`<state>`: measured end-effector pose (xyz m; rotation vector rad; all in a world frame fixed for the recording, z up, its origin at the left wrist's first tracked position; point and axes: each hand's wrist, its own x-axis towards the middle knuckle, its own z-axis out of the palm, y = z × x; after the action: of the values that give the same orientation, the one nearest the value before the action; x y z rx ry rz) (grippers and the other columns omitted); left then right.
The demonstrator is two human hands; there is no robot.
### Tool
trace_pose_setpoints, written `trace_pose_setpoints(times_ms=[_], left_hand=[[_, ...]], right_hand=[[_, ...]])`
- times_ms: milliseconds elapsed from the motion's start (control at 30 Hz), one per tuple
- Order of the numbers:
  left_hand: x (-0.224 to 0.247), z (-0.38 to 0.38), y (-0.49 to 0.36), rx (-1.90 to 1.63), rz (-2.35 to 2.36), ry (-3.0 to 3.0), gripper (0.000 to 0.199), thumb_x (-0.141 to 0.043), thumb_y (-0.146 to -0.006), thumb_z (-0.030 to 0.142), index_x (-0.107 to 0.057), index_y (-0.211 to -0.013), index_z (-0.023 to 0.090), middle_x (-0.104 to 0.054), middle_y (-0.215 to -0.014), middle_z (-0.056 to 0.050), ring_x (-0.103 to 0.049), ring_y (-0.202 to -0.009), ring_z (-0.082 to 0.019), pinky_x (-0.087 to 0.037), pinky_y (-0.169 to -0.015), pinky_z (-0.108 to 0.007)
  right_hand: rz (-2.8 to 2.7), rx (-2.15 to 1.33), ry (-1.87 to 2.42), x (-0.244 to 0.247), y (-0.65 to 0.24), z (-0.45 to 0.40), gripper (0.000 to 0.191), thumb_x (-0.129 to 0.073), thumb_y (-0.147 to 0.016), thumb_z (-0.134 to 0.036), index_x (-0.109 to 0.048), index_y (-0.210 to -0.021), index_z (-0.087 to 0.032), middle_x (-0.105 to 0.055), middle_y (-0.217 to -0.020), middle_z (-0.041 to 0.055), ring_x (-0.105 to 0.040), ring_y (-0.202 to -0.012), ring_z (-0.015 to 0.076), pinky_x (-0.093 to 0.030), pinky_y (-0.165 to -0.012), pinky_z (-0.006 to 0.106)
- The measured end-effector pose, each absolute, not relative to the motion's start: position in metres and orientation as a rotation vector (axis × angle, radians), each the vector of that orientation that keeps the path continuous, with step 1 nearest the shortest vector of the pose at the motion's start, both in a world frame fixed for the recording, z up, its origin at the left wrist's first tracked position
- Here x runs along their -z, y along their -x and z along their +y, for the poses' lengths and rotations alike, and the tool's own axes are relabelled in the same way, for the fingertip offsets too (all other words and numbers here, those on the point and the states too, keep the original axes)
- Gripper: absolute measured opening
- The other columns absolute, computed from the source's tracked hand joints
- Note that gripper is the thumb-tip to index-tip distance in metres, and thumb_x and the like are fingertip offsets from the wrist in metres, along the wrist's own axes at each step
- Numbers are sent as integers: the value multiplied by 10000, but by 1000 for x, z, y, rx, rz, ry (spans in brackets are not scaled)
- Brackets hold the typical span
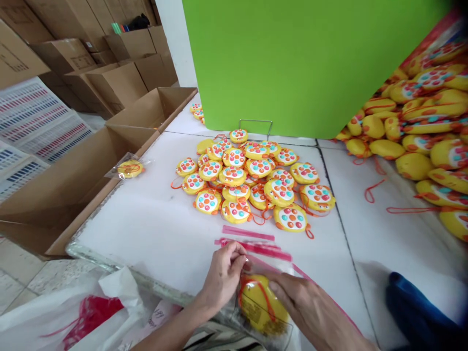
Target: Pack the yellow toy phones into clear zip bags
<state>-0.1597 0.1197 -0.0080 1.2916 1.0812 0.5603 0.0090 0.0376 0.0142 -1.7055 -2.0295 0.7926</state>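
A clear plastic bag [252,319] with black print lies at the table's near edge. Inside it is a yellow duck-like popper toy [261,302], its back up and an orange cord loop across it. My left hand [224,273] pinches the upper left corner of this bag between thumb and fingertips. On the bag's upper right side, my right hand [296,295] is closed, its thumb over the plastic beside the toy. Just beyond my hands, pink strips [256,246] lie on the white table [146,219]. Farther back is a pile of similar toys [234,175] with coloured dots.
One bagged toy [130,168] rests at the table's left edge, beside an open cardboard box [80,195]. A green panel [292,63] stands behind the pile. A large heap of toys [435,122] fills the right. White plastic bags [80,302] hang at lower left.
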Motion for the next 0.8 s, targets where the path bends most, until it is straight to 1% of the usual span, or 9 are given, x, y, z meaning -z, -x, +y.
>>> trace_pose_setpoints(times_ms=[100, 167, 267, 333, 400, 500, 633, 700, 800], left_hand=[[9, 119, 163, -523, 1089, -1289, 213, -515, -819, 298, -545, -980, 161, -666, -708, -39, -642, -671, -180, -479, -630, -277], [13, 119, 167, -510, 1071, -1177, 345, -563, -802, 368, -537, -1073, 156, -685, -729, -47, -654, -700, -196, -497, -656, -303], [20, 121, 170, -485, 1021, -999, 369, -633, -734, 415, -604, -980, 141, -697, -749, -59, -660, -754, -215, -505, -717, -340], [21, 122, 170, -449, 999, -987, 298, -648, -711, 383, -655, -872, 132, -699, -751, -64, -652, -755, -214, -494, -725, -337], [19, 124, 168, -422, 962, -1036, 219, -639, -708, 319, -689, -810, 131, -696, -745, -59, -635, -745, -204, -476, -723, -322], [14, 126, 165, -413, 924, -1164, 164, -568, -723, 213, -709, -777, 148, -685, -736, -33, -606, -736, -188, -452, -712, -293], [12, 124, 161, -402, 958, -1355, 236, -443, -716, 106, -670, -676, 155, -614, -615, 2, -545, -634, -160, -391, -578, -241], [11, 121, 158, -424, 998, -1413, 228, -436, -715, 94, -645, -644, 153, -597, -605, 0, -522, -616, -157, -359, -559, -240], [8, 116, 156, -447, 1051, -1505, 209, -458, -757, 123, -649, -681, 158, -633, -668, -22, -539, -648, -169, -363, -611, -259]], right_hand=[[-2295, -552, 1598, -13, -4, 42, 392, -324, -945, -159, -651, -747, -246, -694, -694, 10, -662, -590, 169, -457, -474, 234], [-2209, -450, 1709, -7, -3, 41, 365, -345, -950, -195, -627, -721, -234, -667, -683, 13, -643, -562, 159, -434, -461, 237], [-2016, -415, 1827, 2, 2, 40, 292, -359, -958, -253, -635, -863, -232, -676, -788, 27, -661, -651, 159, -471, -551, 245], [-1954, -363, 1845, 7, 8, 43, 258, -374, -952, -258, -630, -934, -225, -687, -841, 38, -668, -696, 171, -476, -575, 255], [-1912, -319, 1850, 10, 16, 48, 240, -392, -941, -247, -630, -946, -218, -692, -855, 41, -668, -706, 174, -472, -585, 259], [-1893, -267, 1843, 11, 24, 56, 233, -399, -924, -204, -633, -913, -211, -691, -825, 36, -659, -692, 168, -454, -583, 253], [-1953, -183, 1842, 13, 31, 62, 238, -403, -879, -120, -606, -789, -206, -665, -727, 27, -630, -626, 167, -397, -535, 254], [-1980, -145, 1842, 15, 33, 64, 255, -400, -859, -98, -591, -728, -203, -646, -679, 26, -616, -592, 168, -379, -524, 258], [-1934, -121, 1888, 16, 32, 68, 255, -402, -863, -136, -572, -686, -203, -635, -638, 21, -609, -556, 161, -377, -513, 250]])
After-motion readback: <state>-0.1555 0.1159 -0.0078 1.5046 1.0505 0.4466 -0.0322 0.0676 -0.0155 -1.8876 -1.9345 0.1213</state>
